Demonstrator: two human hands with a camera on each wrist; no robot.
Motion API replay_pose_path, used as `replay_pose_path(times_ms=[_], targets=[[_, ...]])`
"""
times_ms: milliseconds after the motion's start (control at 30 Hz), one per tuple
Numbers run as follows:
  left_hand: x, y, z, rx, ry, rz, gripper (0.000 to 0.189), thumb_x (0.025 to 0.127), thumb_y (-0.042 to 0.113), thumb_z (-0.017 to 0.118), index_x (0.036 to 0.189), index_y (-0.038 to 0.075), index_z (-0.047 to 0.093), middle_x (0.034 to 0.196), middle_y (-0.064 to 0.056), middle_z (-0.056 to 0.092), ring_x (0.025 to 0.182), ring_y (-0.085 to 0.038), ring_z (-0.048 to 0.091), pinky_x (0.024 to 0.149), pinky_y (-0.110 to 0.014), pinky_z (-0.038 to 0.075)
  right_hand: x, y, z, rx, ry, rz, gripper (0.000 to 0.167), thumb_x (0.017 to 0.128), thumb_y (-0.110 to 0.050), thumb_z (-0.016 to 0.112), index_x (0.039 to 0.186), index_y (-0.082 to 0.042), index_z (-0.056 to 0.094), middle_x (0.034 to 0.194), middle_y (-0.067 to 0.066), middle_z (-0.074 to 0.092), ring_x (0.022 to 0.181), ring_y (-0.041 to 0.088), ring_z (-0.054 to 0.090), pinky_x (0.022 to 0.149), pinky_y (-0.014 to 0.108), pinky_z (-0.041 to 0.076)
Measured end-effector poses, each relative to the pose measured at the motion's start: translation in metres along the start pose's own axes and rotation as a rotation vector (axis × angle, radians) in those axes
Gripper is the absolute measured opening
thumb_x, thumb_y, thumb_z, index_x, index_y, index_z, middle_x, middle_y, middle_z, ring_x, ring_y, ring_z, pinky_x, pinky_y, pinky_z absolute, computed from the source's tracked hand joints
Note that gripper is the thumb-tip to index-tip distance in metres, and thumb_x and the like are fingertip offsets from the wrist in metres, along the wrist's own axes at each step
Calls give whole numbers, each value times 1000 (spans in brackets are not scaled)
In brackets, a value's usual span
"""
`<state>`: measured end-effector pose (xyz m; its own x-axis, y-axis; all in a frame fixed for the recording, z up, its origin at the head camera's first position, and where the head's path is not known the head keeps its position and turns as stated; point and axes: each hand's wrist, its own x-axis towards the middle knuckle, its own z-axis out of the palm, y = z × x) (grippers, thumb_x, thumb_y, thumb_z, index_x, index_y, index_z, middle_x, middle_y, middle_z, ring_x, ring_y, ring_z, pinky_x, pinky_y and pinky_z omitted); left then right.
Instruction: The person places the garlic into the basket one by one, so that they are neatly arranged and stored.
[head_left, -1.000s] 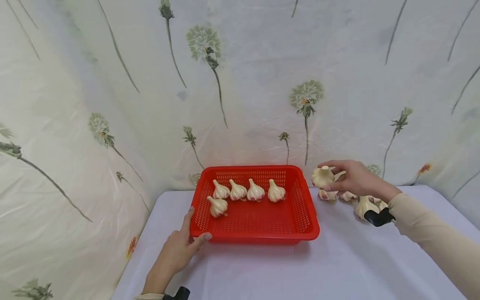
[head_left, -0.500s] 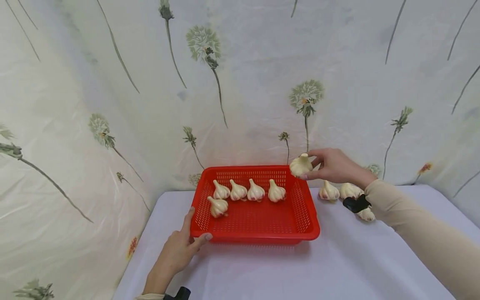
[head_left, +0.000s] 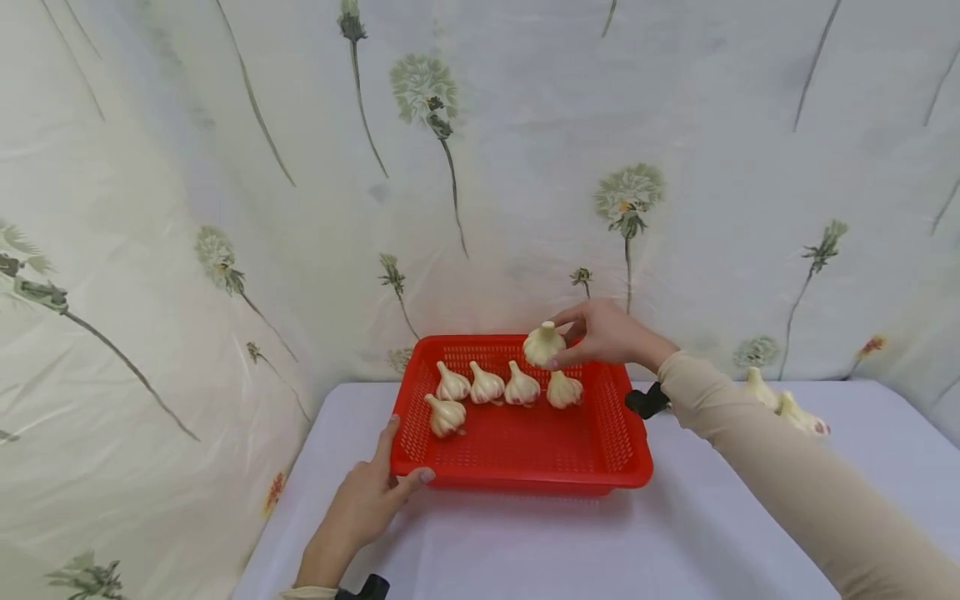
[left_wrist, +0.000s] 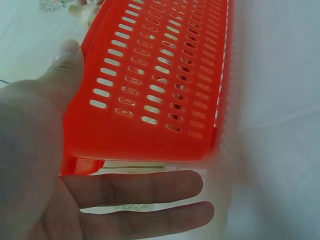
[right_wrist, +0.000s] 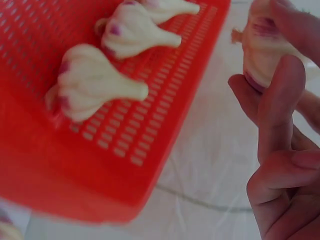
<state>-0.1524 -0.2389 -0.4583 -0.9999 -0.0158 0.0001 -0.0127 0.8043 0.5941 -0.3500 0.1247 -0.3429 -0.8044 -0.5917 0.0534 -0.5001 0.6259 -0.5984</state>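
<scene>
My right hand (head_left: 611, 333) pinches a garlic bulb (head_left: 543, 346) by its sides, stem up, over the back of a red plastic basket (head_left: 525, 478). In the right wrist view, this held garlic (right_wrist: 265, 47) sits between thumb and fingertips, past the basket rim. Several other bulbs stand inside: a row along the back, ending in one (head_left: 564, 390) below the held bulb, and one (head_left: 446, 417) in front at the left. My left hand (head_left: 360, 504) grips the basket's front left corner, thumb over the rim; two fingers (left_wrist: 145, 190) extend straight under the corner in the left wrist view.
More garlic bulbs (head_left: 802, 417) lie on the white-covered table (head_left: 720, 517) at the right, partly behind the right sleeve (head_left: 750, 442). A dandelion-patterned sheet (head_left: 517, 208) hangs behind the table and along its left side. Each wrist bears a black camera mount (head_left: 647, 402).
My right hand has carried the garlic bulb leftward from beside the basket to over its back row. The left hand keeps its place on the corner. The head view has shifted slightly.
</scene>
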Motion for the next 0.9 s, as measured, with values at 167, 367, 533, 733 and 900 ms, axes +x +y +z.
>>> replay_pose_path(times_ms=[167, 367, 533, 733, 900], targets=[[-1, 1, -1, 7, 0, -8, 102, 94, 63, 71, 169, 12, 24, 68, 2, 59, 65, -15, 55, 62, -33, 45, 16, -8, 14, 31, -66, 8, 69, 79, -36, 96, 138, -8, 71, 110, 9, 81, 86, 16, 76, 73, 34, 60], [0, 0, -1, 7, 1, -6, 104, 93, 67, 69, 169, 12, 24, 72, 1, 61, 68, -16, 56, 61, -33, 46, 31, -8, 40, 62, -151, -1, 65, 79, -32, 96, 134, -6, 73, 99, 7, 82, 76, 15, 75, 71, 34, 60], [0, -1, -1, 7, -6, -7, 104, 93, 69, 67, 169, 13, 24, 73, 0, 61, 69, -16, 56, 60, -33, 46, 40, -6, 63, 102, -203, -11, 60, 80, -26, 96, 132, -5, 74, 94, 6, 82, 77, 15, 77, 69, 33, 59], [0, -3, -2, 6, -4, -3, 104, 93, 68, 68, 169, 14, 23, 73, 0, 62, 69, -16, 56, 61, -34, 45, 48, -3, 83, 99, -221, -16, 57, 76, -27, 98, 126, -7, 79, 112, 8, 80, 87, 15, 76, 79, 35, 62], [2, -3, -1, 0, -9, -5, 104, 93, 68, 69, 169, 14, 23, 72, 0, 61, 68, -17, 56, 61, -34, 46, 52, -2, 98, 102, -239, 24, 58, 74, -31, 99, 124, -9, 79, 115, 5, 79, 88, 16, 74, 78, 34, 61]])
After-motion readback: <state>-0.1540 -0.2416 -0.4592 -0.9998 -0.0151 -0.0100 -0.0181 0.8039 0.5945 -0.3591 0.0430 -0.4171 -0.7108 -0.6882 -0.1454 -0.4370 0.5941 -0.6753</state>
